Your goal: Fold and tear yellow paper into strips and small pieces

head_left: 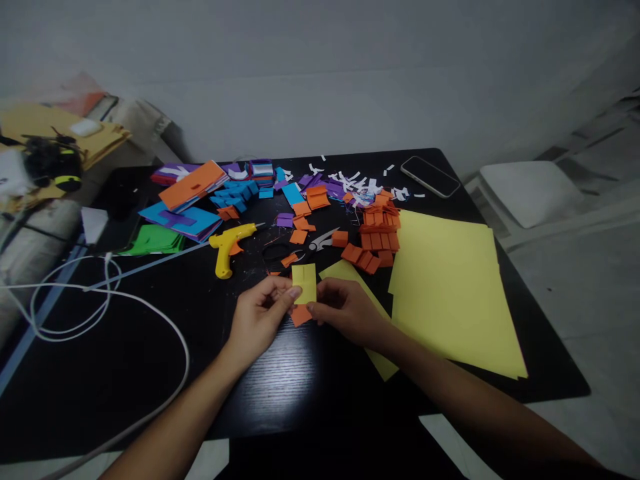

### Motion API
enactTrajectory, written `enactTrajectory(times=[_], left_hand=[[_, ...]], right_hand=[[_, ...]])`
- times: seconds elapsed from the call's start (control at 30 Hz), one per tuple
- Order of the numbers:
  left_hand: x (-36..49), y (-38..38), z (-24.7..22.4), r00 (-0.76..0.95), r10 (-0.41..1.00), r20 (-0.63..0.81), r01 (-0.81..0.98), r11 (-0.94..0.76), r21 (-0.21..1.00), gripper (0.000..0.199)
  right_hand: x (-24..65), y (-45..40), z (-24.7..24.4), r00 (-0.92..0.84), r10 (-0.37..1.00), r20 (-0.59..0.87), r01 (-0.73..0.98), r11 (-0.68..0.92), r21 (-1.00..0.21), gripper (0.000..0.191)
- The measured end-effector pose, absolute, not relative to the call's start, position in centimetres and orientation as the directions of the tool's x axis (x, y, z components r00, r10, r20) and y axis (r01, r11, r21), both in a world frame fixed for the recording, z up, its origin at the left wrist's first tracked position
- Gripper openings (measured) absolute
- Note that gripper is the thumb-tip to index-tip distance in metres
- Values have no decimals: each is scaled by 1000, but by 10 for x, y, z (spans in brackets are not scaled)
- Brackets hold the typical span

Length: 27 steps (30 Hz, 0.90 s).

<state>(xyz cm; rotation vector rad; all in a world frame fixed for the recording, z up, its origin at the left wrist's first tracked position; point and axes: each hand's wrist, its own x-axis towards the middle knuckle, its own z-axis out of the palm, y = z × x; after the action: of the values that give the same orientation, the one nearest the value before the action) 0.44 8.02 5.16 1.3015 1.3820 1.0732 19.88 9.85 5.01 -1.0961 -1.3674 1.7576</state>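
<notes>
Between my two hands is a small yellow paper piece [305, 277] with a crease or slit across its upper part. My left hand [263, 310] pinches its left edge, thumb on the front. At its lower right edge, the thumb and fingers of my right hand [345, 307] close on it. Just below the yellow piece an orange paper piece [301, 316] shows; whether it is held or lies on the table I cannot tell. Beyond my hands lie scissors [320, 241] with the blades pointing right. A yellow glue gun [230, 248] rests to their left.
Large yellow sheets [450, 293] and a yellow strip [357, 283] lie at the right. Folded orange pieces [380, 230], white scraps [355, 183] and a phone [430, 177] sit farther back. Coloured paper stacks [193, 187] are at back left. A white cable [175, 333] loops across the left side.
</notes>
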Motion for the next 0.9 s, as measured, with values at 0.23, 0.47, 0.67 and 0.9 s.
enactTrajectory(times=[0.23,0.47,0.67,0.9], left_hand=[[5,81,53,-60,997,-39,139,47,989,22],[-1,84,53,-119,993,9,174,12,985,19],[2,80,50,-27,993,111,295,-99,950,13],[1,80,51,55,976,212,368,-217,904,8]], right_hand=[[199,99,54,-394,898,-196,31,-200,-979,18],[203,104,49,-337,926,-168,-61,-200,-978,24],[201,100,52,-338,935,-108,-42,-129,-991,30],[202,99,52,-323,940,-110,-15,-121,-993,28]])
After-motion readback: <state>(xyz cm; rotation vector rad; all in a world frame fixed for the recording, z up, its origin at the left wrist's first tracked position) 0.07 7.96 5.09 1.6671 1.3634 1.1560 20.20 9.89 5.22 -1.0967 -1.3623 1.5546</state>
